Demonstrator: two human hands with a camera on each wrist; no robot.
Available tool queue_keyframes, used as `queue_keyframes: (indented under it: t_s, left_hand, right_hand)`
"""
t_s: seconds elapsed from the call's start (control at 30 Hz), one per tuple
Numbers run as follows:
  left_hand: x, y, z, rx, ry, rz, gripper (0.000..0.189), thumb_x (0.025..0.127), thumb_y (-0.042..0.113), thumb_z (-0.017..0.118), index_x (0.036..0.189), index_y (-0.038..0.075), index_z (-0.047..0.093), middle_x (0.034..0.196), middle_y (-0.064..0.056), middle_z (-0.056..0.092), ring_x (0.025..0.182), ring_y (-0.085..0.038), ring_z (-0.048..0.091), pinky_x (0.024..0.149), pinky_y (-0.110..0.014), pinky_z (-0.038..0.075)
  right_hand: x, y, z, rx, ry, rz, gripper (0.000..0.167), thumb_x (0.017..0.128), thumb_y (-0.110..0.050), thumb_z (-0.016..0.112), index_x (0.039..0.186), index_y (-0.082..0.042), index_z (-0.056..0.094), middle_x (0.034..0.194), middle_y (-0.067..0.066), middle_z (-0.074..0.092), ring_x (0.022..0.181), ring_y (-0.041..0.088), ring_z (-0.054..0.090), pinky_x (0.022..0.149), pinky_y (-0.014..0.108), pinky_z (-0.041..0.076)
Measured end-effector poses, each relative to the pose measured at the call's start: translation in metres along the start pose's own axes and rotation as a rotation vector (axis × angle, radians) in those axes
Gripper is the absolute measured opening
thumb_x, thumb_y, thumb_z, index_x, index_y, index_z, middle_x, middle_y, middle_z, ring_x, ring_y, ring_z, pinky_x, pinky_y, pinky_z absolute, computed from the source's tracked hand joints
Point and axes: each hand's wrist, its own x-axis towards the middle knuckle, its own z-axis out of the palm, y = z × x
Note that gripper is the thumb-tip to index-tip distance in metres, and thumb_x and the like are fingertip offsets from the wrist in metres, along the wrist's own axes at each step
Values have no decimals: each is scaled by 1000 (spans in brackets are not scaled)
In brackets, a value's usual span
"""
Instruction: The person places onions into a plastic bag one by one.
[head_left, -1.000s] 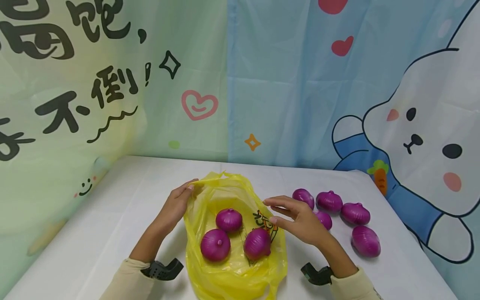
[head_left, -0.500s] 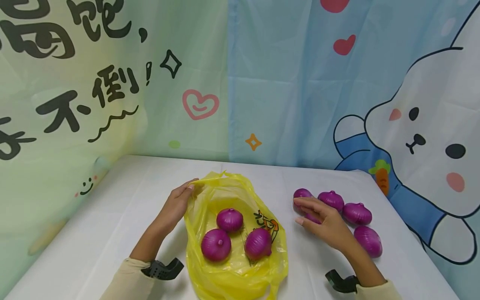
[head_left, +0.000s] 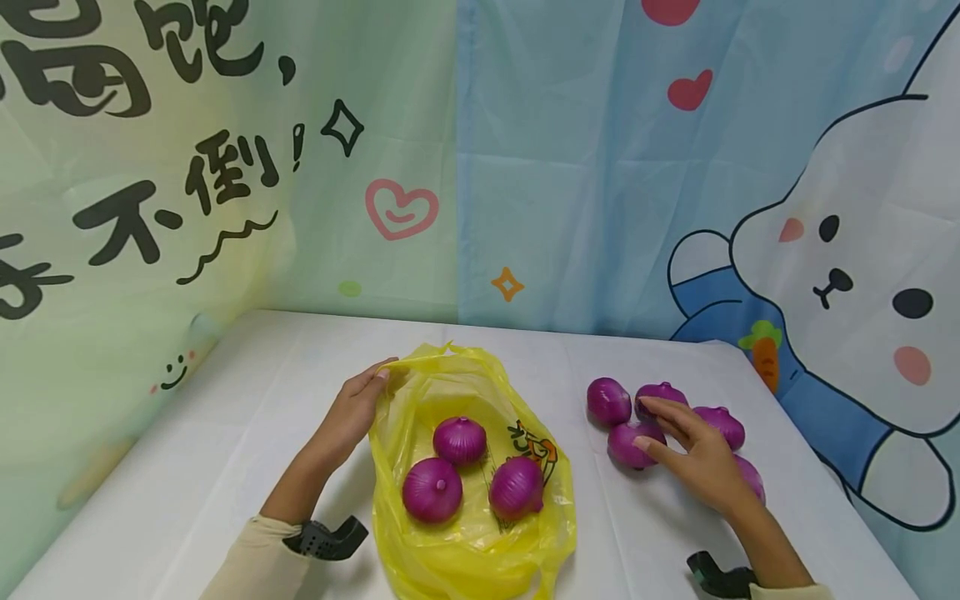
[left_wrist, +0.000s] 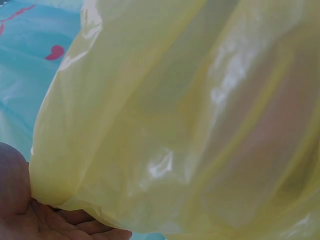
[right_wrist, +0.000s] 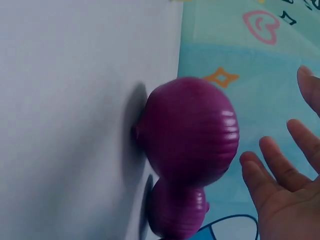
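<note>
A yellow plastic bag (head_left: 427, 562) lies with its mouth spread, and three purple-red onions (head_left: 432, 490) sit on it. My left hand (head_left: 350, 417) pinches the bag's upper left edge between thumb and fingers; the left wrist view shows the fingers partly hidden behind the yellow film (left_wrist: 145, 115). My right hand (head_left: 701, 462) hovers over a cluster of onions on the right, fingers spread loosely and holding nothing. Its thumb tip is right by the nearest onion (head_left: 630, 446). In the right wrist view a large onion (right_wrist: 187, 132) stands beside the open fingers.
Around the right hand sit more onions: one at the back left (head_left: 608, 402), one behind the fingers (head_left: 660, 392), others (head_left: 723, 425) partly covered by the hand. A white cloth (head_left: 247, 375) covers the table. Printed curtains (head_left: 570, 208) hang behind it.
My right hand has moved right from the bag's edge to over the loose onions, uncovering the nearer ones. My left hand and the bag stay as they were.
</note>
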Motion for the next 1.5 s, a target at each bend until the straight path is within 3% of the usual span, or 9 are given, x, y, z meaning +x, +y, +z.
queue_keyframes:
  t_s: [0.17,0.33,0.53,0.7,1.07,1.5]
  left_hand:
    - [1,-1,0,13,4,-2,47,107,25,33,146,-1,40,151,-14,37,140,-28,30,113,-44,22]
    - [2,-2,0,14,5,-3,47,107,25,33,146,-1,40,150,-14,39,138,-28,33,112,-44,24]
    - [3,-4,0,18,-2,6,48,107,26,32,146,-1,39,150,-15,38,138,-29,32,112,-46,24]
    - [2,-3,-1,27,2,6,49,107,27,32,147,-2,38,151,-15,37,139,-30,31,112,-47,24]
    - [2,-3,1,29,6,-10,48,107,25,32,147,-1,38,151,-14,37,140,-30,30,112,-46,23]
    - [2,-3,1,24,10,-13,48,107,26,32,147,0,39,150,-14,39,137,-29,34,112,-45,25]
  right_hand:
    - [0,8,-2,-28,-42,64,62,88,-19,73,142,-2,47,140,21,47,130,42,41,95,27,38]
    - [2,15,0,-88,-90,111,65,87,-26,75,142,-3,47,140,22,47,132,44,38,97,46,36]
    - [2,17,3,-155,-159,168,68,82,-24,80,140,-5,50,140,24,46,130,50,36,95,57,38]
    - [0,19,7,-198,-191,167,70,79,-27,82,138,-5,52,141,27,45,129,51,37,93,59,40]
    - [-2,14,8,-236,-159,145,67,81,-25,81,138,-2,52,138,25,49,127,49,41,91,59,42]
    - [1,-20,3,-131,-107,47,64,85,-26,77,140,-5,51,140,27,45,124,51,45,87,53,46]
